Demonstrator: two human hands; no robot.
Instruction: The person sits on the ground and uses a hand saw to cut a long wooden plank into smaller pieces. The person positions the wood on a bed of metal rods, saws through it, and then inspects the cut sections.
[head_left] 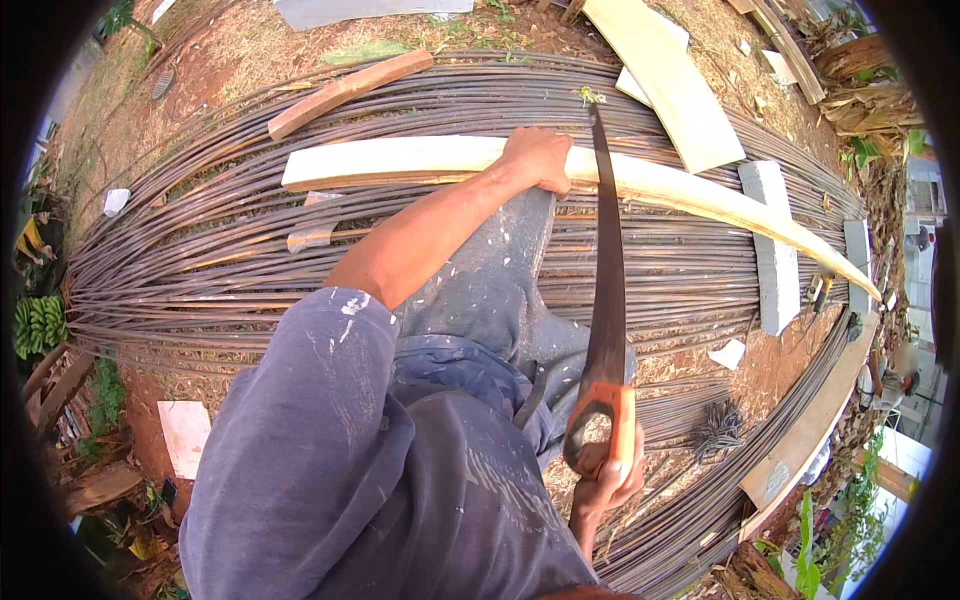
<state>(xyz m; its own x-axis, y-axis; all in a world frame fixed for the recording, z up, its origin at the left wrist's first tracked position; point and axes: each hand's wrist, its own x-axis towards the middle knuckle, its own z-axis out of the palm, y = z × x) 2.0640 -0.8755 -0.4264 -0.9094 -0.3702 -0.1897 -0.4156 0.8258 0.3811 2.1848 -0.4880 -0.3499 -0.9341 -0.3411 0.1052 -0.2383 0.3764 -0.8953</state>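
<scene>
My left hand [540, 160] is clasped over the pale plank [400, 160], which stretches crosswise in front of me above a spread of dark metal rods [200, 240]. My right hand [608, 485] is curled round the orange handle of the saw [606, 280], its dark blade crossing the plank just right of my left hand; I cannot tell whether the teeth touch the wood. A brown wood offcut [350, 93] lies on the rods beyond.

Sunlit reddish dirt ground [800, 350], dry grass [235, 48], green bananas [40, 326], leafy plant [806, 550]
</scene>
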